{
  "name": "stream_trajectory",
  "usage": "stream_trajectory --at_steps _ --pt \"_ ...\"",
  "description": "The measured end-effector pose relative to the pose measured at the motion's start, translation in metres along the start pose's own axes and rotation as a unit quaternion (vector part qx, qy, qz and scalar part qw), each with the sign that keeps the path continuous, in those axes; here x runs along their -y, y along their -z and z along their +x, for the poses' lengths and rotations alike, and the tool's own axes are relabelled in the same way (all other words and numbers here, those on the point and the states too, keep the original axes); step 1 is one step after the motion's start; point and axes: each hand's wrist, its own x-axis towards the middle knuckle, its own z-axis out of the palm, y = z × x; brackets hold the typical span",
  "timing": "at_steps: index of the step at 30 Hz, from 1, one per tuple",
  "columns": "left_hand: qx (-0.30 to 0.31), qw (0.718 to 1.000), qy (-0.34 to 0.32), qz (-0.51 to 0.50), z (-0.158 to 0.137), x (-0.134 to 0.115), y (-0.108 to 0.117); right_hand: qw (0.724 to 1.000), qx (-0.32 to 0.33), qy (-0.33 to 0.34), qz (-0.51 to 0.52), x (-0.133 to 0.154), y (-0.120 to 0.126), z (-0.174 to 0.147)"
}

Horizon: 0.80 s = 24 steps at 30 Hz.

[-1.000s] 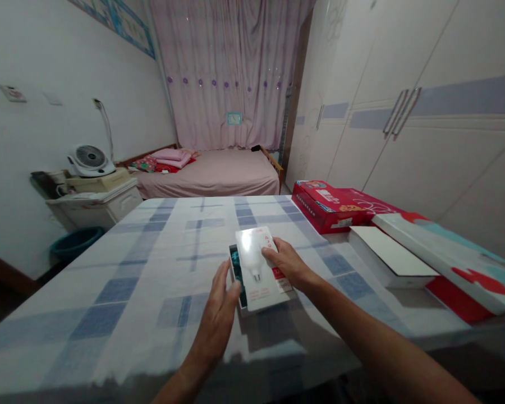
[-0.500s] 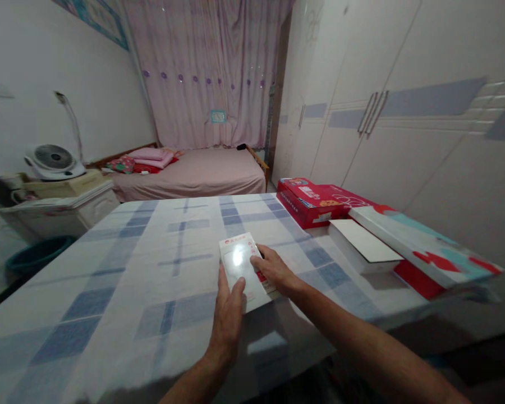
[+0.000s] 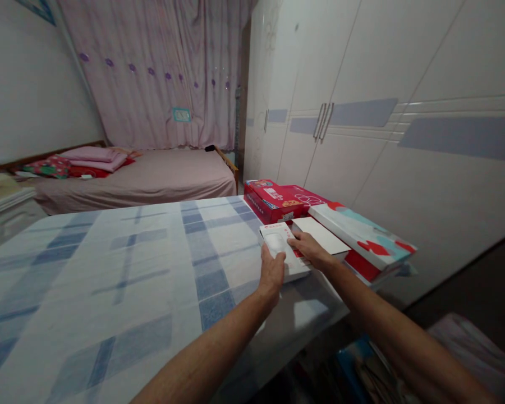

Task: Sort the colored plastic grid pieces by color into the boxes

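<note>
Between my two hands is a flat white box (image 3: 276, 240) with red print and a shiny patch on its upper face. My left hand (image 3: 271, 272) grips its near left side, thumb on top. On the right side my right hand (image 3: 311, 249) holds it, with the thumb across the top face. The fingers under the box are hidden. Just beyond it, and partly covered by my right hand, lies a plain white open box or lid (image 3: 322, 235).
A red printed box (image 3: 273, 199) stands at the table's far right. Beside it a long white, red and blue box (image 3: 362, 233) lies along the right edge. The checked tablecloth (image 3: 160, 292) covers the table. A wardrobe (image 3: 362, 163) rises on the right, a bed (image 3: 168, 174) behind.
My view has turned to the right. Both hands have carried the white box rightward, close to the plain white box and the red box. Their grip looks the same.
</note>
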Motion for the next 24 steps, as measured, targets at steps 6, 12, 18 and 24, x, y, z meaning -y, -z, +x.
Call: stream_trajectory --at_steps 6,12,18,24 --pt "-0.002 0.997 -0.006 0.082 0.012 0.008 0.026 0.973 -0.092 0.039 -0.208 -0.010 -0.001 0.000" --pt "-0.047 0.981 -0.050 0.180 0.032 0.003 0.111 0.913 -0.071 0.099 -0.390 0.021 -0.032 -0.028" --pt "-0.137 0.945 -0.154 0.254 0.048 0.015 0.164 0.890 -0.008 0.014 -0.456 0.023 -0.050 -0.031" --pt "-0.126 0.918 -0.199 0.320 0.050 0.025 0.169 0.875 -0.023 0.028 -0.482 0.017 -0.035 -0.019"
